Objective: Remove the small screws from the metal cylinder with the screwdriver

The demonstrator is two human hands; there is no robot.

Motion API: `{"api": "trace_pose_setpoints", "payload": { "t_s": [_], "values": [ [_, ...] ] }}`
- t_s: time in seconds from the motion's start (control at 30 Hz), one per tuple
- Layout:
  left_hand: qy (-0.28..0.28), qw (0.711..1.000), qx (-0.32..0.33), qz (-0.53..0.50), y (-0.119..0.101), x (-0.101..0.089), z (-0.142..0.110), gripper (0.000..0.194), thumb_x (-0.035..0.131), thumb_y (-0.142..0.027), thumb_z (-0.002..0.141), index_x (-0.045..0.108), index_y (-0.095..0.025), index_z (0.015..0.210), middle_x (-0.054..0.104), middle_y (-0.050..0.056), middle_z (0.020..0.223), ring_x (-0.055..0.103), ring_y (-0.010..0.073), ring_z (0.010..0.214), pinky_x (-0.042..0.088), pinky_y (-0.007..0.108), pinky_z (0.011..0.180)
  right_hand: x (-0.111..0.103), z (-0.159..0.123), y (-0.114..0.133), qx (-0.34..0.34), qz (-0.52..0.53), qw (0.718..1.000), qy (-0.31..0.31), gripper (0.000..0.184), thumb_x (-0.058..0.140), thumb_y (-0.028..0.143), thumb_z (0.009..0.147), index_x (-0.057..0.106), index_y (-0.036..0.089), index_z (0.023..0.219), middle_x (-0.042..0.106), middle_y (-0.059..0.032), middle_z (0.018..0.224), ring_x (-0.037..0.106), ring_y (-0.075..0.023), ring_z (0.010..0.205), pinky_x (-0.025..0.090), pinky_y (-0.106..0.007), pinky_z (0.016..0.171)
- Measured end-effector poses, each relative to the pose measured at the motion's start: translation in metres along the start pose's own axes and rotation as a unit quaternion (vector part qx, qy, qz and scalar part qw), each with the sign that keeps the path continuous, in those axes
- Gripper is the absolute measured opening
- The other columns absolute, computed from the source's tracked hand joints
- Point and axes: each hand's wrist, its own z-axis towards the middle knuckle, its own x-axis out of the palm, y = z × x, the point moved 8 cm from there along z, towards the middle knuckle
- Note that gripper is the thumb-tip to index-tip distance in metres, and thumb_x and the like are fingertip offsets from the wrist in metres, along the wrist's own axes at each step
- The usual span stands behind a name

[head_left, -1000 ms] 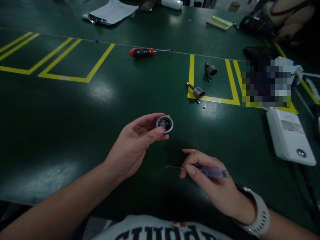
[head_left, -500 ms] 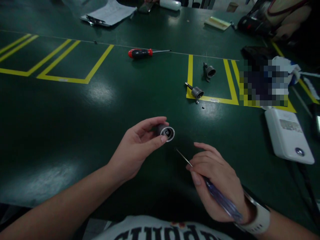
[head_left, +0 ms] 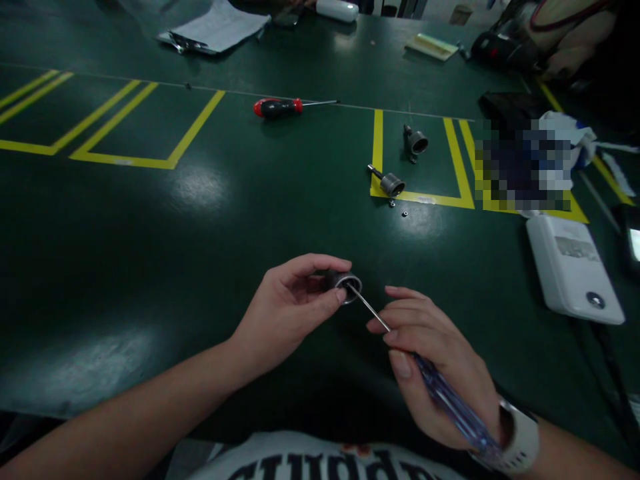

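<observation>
My left hand (head_left: 290, 307) pinches a metal cup-shaped part (head_left: 356, 285) between thumb and fingers, its open mouth tilted toward my right. In my right hand (head_left: 440, 360) is a screwdriver (head_left: 453, 400) with a clear purplish handle. Its thin shaft reaches into the mouth of the cup; the tip is hidden inside. Farther off, two similar metal cups with stems, one (head_left: 393, 184) on the yellow tape and another (head_left: 417, 141) behind it, lie on the table. Small nuts (head_left: 405, 214) rest near the closer one.
A red and black screwdriver (head_left: 277, 108) lies across the table's middle. To my right are a white power bank (head_left: 575, 267) with a cable and a crumpled white bag (head_left: 575, 143). Clipboard papers (head_left: 220, 27) and a yellowish pad (head_left: 431, 47) lie at the back. Another person's hand (head_left: 575, 50) is at top right.
My right hand turned the screwdriver, which had a small nut at its tip one second ago, and brought the tip up into the cup. My left hand moved slightly right and down with the cup.
</observation>
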Motion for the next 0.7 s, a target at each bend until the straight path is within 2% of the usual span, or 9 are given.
{"api": "trace_pose_setpoints", "payload": {
  "t_s": [0.23,0.4,0.7],
  "values": [
    [0.004,1.0,0.005,0.019,-0.0008,0.0017,-0.0022,0.021,0.069,-0.014,0.07,0.07,-0.019,0.09,0.071,0.005,0.1,0.067,0.0184,0.09,0.056,0.026,0.073,0.0017,0.0004,0.0002,-0.009,-0.004,1.0,0.003,0.023,0.046,0.005,0.077,0.052,0.019,0.094,0.068,-0.0045,0.08,0.067,-0.0174,0.077,0.051,-0.045,0.09],
    [-0.018,0.998,0.028,0.057,-0.0065,0.0027,-0.0033,0.016,0.065,-0.013,0.069,0.071,-0.018,0.083,0.072,0.005,0.096,0.067,0.0181,0.088,0.056,0.024,0.071,0.0034,0.0015,0.0,-0.008,-0.008,1.0,0.004,0.024,0.046,0.005,0.077,0.051,0.02,0.094,0.068,-0.0038,0.079,0.067,-0.0174,0.076,0.052,-0.045,0.088],
    [-0.046,0.997,0.024,0.06,-0.0083,0.0015,-0.0035,0.017,0.066,-0.012,0.067,0.072,-0.017,0.082,0.072,0.005,0.099,0.067,0.0194,0.092,0.057,0.026,0.077,-0.0002,-0.0012,0.0027,0.009,0.004,1.0,0.001,0.022,0.047,0.006,0.077,0.052,0.021,0.093,0.066,-0.0024,0.077,0.065,-0.0177,0.074,0.049,-0.049,0.09]
  ]
}}
